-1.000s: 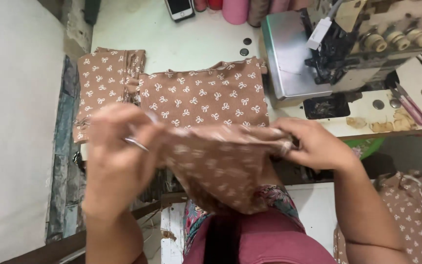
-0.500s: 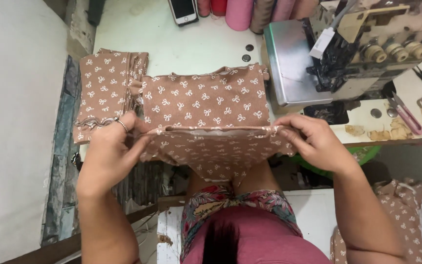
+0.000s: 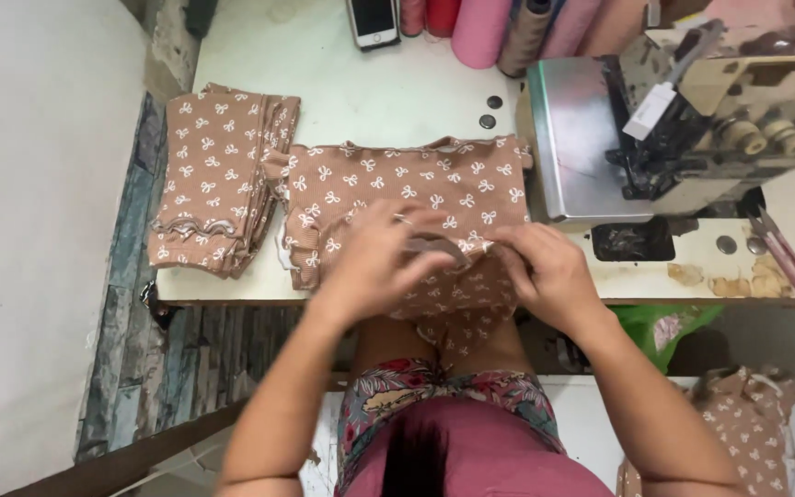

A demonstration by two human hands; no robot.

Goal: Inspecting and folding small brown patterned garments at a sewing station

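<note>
From the head camera, looking down: both hands meet at the near edge of the table (image 3: 388, 101), on a brown fabric piece (image 3: 457, 304) printed with small white bows; the left hand (image 3: 374, 262) lies over the cloth with its fingers (image 3: 425, 262) curled and pinching a fold of it; the right hand (image 3: 549, 271) sits just beside, its fingers (image 3: 508, 248) likewise clenched on the same fold, so the two hands nearly touch. The fabric piece rests partly on the table edge and partly hangs down toward the person's lap. Under and beyond the hands lies a flat stack of the same printed cloth (image 3: 407, 189), spread across the middle of the table; to its left, touching its corner, a second folded pile (image 3: 218, 175) of the same cloth lies near the table's left edge. To the right stands a sewing machine (image 3: 692, 120) with a metal plate facing the stack; near its right side lie pink-handled snips (image 3: 784, 253). At the far edge stand thread cones (image 3: 499, 28) in pink and grey, with a phone (image 3: 374, 20) left of them; two dark buttons (image 3: 489, 110) lie between cones and stack. More printed cloth (image 3: 756, 423) lies low at the near right.
</note>
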